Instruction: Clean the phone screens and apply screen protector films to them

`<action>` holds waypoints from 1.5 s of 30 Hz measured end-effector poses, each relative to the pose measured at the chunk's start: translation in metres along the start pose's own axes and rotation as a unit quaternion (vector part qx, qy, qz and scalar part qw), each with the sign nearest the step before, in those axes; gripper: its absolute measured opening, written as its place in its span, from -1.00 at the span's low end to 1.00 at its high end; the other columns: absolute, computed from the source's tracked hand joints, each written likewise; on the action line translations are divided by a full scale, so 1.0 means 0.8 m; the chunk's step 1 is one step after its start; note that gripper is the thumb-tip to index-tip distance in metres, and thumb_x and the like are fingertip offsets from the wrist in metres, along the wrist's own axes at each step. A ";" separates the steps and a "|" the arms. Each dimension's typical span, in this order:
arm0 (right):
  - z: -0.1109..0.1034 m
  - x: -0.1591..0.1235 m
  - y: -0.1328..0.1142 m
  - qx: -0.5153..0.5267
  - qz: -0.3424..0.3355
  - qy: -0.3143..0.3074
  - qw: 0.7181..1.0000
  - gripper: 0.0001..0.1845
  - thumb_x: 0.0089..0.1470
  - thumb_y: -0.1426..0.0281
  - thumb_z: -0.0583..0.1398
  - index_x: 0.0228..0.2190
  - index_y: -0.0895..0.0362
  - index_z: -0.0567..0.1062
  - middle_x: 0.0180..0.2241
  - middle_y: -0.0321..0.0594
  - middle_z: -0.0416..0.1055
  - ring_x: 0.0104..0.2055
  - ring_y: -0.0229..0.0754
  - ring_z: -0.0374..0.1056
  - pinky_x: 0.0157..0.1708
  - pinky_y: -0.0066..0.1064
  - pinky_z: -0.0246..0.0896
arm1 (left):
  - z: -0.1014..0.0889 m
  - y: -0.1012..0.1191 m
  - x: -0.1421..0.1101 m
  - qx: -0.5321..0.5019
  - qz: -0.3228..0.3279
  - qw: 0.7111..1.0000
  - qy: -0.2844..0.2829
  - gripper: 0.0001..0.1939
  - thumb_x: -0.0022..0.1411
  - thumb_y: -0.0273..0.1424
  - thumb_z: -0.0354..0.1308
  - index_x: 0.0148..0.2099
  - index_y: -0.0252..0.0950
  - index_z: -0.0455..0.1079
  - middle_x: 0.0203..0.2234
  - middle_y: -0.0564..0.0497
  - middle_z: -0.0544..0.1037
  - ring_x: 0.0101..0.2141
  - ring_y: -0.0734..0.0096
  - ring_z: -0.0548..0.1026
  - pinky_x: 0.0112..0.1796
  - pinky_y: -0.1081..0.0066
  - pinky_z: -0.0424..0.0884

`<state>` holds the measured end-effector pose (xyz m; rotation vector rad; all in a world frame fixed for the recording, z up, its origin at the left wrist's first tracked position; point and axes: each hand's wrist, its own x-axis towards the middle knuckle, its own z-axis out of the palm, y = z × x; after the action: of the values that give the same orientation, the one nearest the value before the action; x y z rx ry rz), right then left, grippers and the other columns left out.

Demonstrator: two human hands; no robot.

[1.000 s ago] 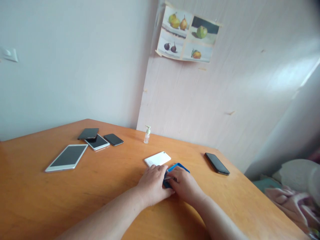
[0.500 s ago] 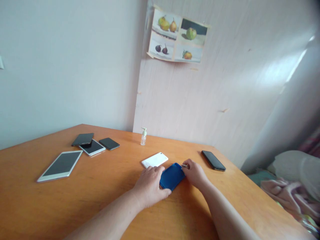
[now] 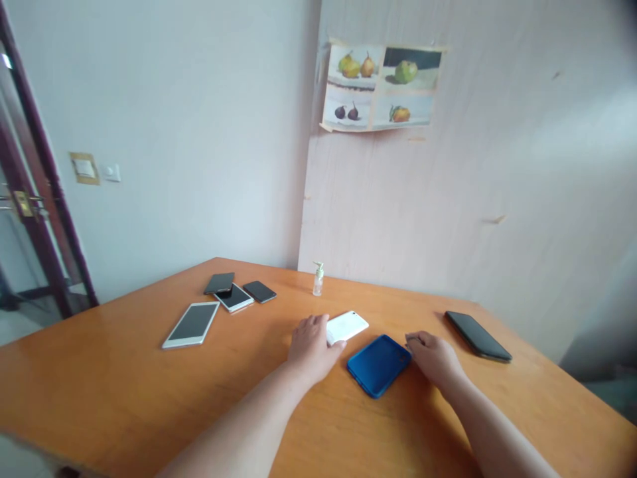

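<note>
A blue phone case (image 3: 379, 364) lies flat on the orange wooden table (image 3: 149, 398) between my hands. My left hand (image 3: 312, 346) rests at the near end of a white phone (image 3: 351, 324), with the fingers over its corner and the thumb against its near edge. My right hand (image 3: 434, 356) lies on the table just right of the blue case. Its fingers are curled in a pinch close to the case's right corner, and whatever they hold is too small to make out.
A black phone (image 3: 478, 326) lies at the right. At the back left are a white tablet (image 3: 192, 324) and three phones (image 3: 233, 297). A small pump bottle (image 3: 317, 279) stands near the wall. A door (image 3: 30, 199) is at the far left.
My left hand came off the blue case and went to the white phone. My right hand drew away from the case to its right side. The view swung left.
</note>
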<state>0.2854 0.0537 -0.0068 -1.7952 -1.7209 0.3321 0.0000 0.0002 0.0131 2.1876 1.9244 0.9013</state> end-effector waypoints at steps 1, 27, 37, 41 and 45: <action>0.001 0.001 0.001 -0.010 0.002 -0.011 1.000 -0.67 0.06 0.18 0.08 -0.45 0.05 0.59 -0.40 -0.11 0.56 -0.31 -0.02 0.43 -0.37 -0.32 0.14 | 0.000 -0.004 0.002 0.005 -0.013 1.000 -0.003 -0.41 0.16 -0.13 0.16 0.17 -0.30 0.24 0.08 -0.23 0.41 0.08 0.01 0.33 0.04 0.16 0.22; 0.003 -0.010 -0.030 -0.021 -0.003 -0.041 0.999 -0.67 0.14 0.23 0.06 -0.43 0.07 0.56 -0.40 -0.16 0.53 -0.26 -0.12 0.42 -0.32 -0.42 0.13 | -0.005 -0.010 0.011 -0.007 0.011 1.000 -0.026 -0.68 0.20 -0.06 0.12 -0.18 -0.17 0.47 -0.33 -0.01 0.60 -0.33 0.30 0.50 -0.42 0.44 0.12; 0.005 -0.010 -0.031 -0.012 -0.010 -0.031 0.999 -0.70 0.11 0.28 0.06 -0.40 0.08 0.57 -0.38 -0.14 0.54 -0.24 -0.12 0.41 -0.32 -0.43 0.12 | -0.014 -0.019 0.022 -0.047 -0.016 0.998 0.027 -0.66 0.39 -0.25 -0.14 -0.35 -0.24 0.36 -0.52 0.00 0.49 -0.46 0.34 0.41 -0.43 0.42 0.06; 0.005 -0.009 -0.030 -0.012 -0.007 -0.021 1.000 -0.73 0.09 0.30 0.07 -0.38 0.07 0.56 -0.38 -0.16 0.54 -0.26 -0.13 0.41 -0.35 -0.43 0.10 | -0.006 -0.031 0.026 -0.110 -0.058 0.992 0.034 -0.70 0.37 -0.31 -0.12 -0.37 -0.24 0.32 -0.53 0.01 0.51 -0.47 0.36 0.46 -0.41 0.45 0.18; 0.004 -0.007 -0.028 -0.016 -0.004 -0.020 1.000 -0.73 0.09 0.29 0.07 -0.43 0.08 0.55 -0.41 -0.16 0.52 -0.29 -0.14 0.39 -0.37 -0.43 0.08 | 0.004 -0.039 0.027 -0.185 -0.102 0.977 0.033 -0.66 0.36 -0.25 -0.16 -0.42 -0.23 0.27 -0.59 0.03 0.50 -0.53 0.37 0.49 -0.45 0.46 0.27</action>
<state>0.2651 0.0479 0.0027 -1.8145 -1.7700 0.3417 -0.0250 0.0274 0.0043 1.7378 1.7902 1.1936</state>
